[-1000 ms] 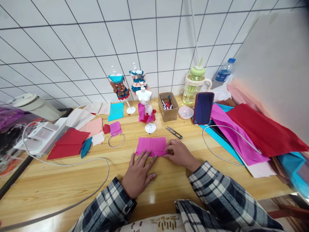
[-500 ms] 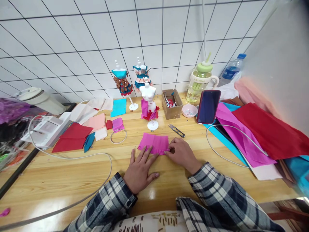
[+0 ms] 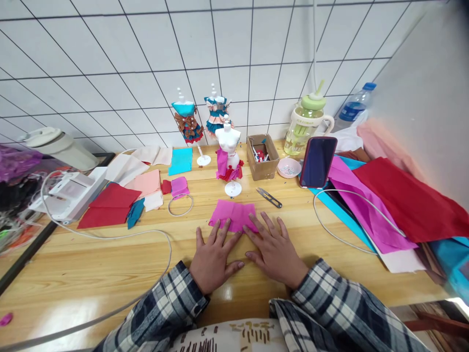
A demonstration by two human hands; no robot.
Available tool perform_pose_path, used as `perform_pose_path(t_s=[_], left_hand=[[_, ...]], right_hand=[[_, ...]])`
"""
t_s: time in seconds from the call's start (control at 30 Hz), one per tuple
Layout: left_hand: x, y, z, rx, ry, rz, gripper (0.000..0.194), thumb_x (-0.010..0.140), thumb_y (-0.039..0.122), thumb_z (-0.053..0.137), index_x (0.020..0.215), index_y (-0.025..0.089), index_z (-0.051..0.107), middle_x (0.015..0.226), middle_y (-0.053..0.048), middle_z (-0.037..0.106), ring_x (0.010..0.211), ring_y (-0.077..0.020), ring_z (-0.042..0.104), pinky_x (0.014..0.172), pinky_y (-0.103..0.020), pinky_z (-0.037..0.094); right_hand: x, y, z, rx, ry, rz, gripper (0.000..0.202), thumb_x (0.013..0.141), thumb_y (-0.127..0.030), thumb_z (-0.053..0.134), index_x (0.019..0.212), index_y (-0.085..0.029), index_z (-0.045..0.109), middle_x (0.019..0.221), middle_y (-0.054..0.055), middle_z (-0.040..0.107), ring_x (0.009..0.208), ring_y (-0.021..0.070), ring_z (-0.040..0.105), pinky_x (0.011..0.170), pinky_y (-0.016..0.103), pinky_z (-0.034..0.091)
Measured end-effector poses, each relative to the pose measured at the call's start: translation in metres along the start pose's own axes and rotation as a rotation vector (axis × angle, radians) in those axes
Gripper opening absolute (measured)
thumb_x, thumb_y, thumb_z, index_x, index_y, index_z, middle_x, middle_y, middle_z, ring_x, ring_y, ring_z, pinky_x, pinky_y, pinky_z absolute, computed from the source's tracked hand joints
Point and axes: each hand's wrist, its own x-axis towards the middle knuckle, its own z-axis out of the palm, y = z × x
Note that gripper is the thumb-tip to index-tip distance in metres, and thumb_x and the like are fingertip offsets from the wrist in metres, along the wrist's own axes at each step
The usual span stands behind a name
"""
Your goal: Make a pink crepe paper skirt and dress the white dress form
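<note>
A small magenta cloth (image 3: 234, 213) lies flat on the wooden table (image 3: 128, 274) in front of me. My left hand (image 3: 213, 256) rests on its lower left edge, fingers spread. On the lower right edge lies my right hand (image 3: 275, 250), its fingers also stretched out and apart. Just behind the cloth stands a white mannequin (image 3: 227, 139) with a magenta and red wrap around its lower part. Black thread snips (image 3: 269, 197) lie to the right of the mannequin's base.
Two dressed mannequins (image 3: 186, 124) (image 3: 216, 115), a cardboard box (image 3: 264, 168), a pink dish (image 3: 289, 167), a phone (image 3: 317, 161) and a green-lidded bottle (image 3: 304, 124) line the back. Fabrics (image 3: 414, 200) and a looping cable (image 3: 344, 239) lie right; cloth pieces (image 3: 110, 203) and a ring (image 3: 181, 205) left.
My right hand has opened from a pinch at the cloth's right edge and now lies flat with fingers spread. My left hand has stayed almost in place.
</note>
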Motion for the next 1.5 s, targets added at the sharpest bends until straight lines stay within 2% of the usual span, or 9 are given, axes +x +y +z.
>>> perform_pose_path(t_s=[0.3,0.47,0.63,1.0,1.2,1.3,1.37,1.43,1.5], left_hand=[[0.000,0.000,0.000,-0.008,-0.007,-0.002,0.069,0.085,0.063,0.050,0.146,0.036,0.035,0.158,-0.010,0.021,0.141,-0.0403,0.023,0.105,-0.075,0.009],[-0.001,0.000,0.002,0.005,0.023,0.014,0.070,0.087,0.066,0.042,0.147,0.033,0.032,0.158,-0.010,0.023,0.141,-0.0397,0.024,0.106,-0.076,0.006],[-0.007,-0.009,0.003,0.002,0.036,0.024,0.069,0.090,0.061,0.039,0.150,0.028,0.026,0.157,-0.009,0.027,0.141,-0.0340,0.027,0.110,-0.070,-0.002],[-0.020,-0.038,0.001,0.025,0.006,-0.057,0.069,0.091,0.057,0.042,0.151,0.030,0.021,0.157,-0.010,0.024,0.141,-0.0325,0.030,0.109,-0.070,-0.006],[-0.024,-0.047,0.000,0.080,0.092,-0.181,0.067,0.090,0.055,0.043,0.149,0.026,0.030,0.154,-0.011,0.033,0.142,-0.0371,0.026,0.111,-0.069,0.000],[-0.020,-0.073,-0.009,0.077,0.192,-0.243,0.065,0.092,0.050,0.042,0.147,0.018,0.033,0.151,-0.014,0.038,0.138,-0.0351,0.034,0.112,-0.062,0.017],[-0.013,-0.095,-0.018,0.032,0.219,-0.247,0.059,0.093,0.044,0.043,0.143,0.013,0.039,0.146,-0.016,0.043,0.132,-0.0286,0.043,0.110,-0.045,0.033],[-0.003,-0.115,-0.025,0.035,0.176,-0.318,0.045,0.091,0.028,0.044,0.134,0.014,0.048,0.140,-0.015,0.050,0.127,-0.0265,0.047,0.107,-0.040,0.038],[0.008,-0.129,-0.030,0.059,0.087,-0.471,0.038,0.086,0.016,0.044,0.122,0.013,0.057,0.126,-0.016,0.058,0.118,-0.0300,0.053,0.099,-0.044,0.043]], right_hand=[[-0.017,0.014,-0.012,-0.019,0.014,0.090,0.057,0.094,-0.038,0.043,0.148,-0.026,0.034,0.158,0.005,0.021,0.145,0.0328,0.015,0.112,0.061,0.014],[-0.004,-0.001,-0.004,0.092,-0.036,-0.145,0.066,0.094,-0.040,0.044,0.152,-0.018,0.023,0.155,0.008,0.031,0.143,0.0235,0.026,0.118,0.046,0.018],[-0.001,-0.003,0.008,0.119,-0.082,-0.129,0.064,0.096,-0.042,0.039,0.152,-0.018,0.022,0.155,0.008,0.030,0.143,0.0237,0.026,0.118,0.050,0.013],[-0.002,0.003,0.003,0.147,-0.136,-0.132,0.062,0.098,-0.044,0.036,0.153,-0.023,0.017,0.156,0.005,0.028,0.144,0.0235,0.024,0.117,0.056,0.007],[-0.002,0.004,0.002,0.138,-0.150,-0.137,0.062,0.098,-0.044,0.035,0.153,-0.025,0.015,0.156,0.005,0.028,0.144,0.0240,0.022,0.116,0.057,0.002],[0.000,0.004,-0.005,0.111,-0.146,-0.138,0.062,0.097,-0.044,0.037,0.153,-0.024,0.018,0.154,0.007,0.033,0.143,0.0267,0.025,0.114,0.060,0.003],[0.007,0.003,-0.013,0.091,-0.116,-0.119,0.061,0.096,-0.045,0.039,0.152,-0.024,0.023,0.154,0.007,0.034,0.142,0.0292,0.025,0.112,0.061,0.007],[0.018,-0.001,-0.021,0.081,-0.058,-0.115,0.059,0.094,-0.046,0.043,0.149,-0.025,0.031,0.154,0.008,0.033,0.141,0.0309,0.026,0.110,0.058,0.014],[0.033,-0.008,-0.024,0.092,0.006,-0.139,0.053,0.094,-0.043,0.046,0.144,-0.026,0.040,0.153,0.008,0.036,0.137,0.0301,0.032,0.107,0.053,0.022]])
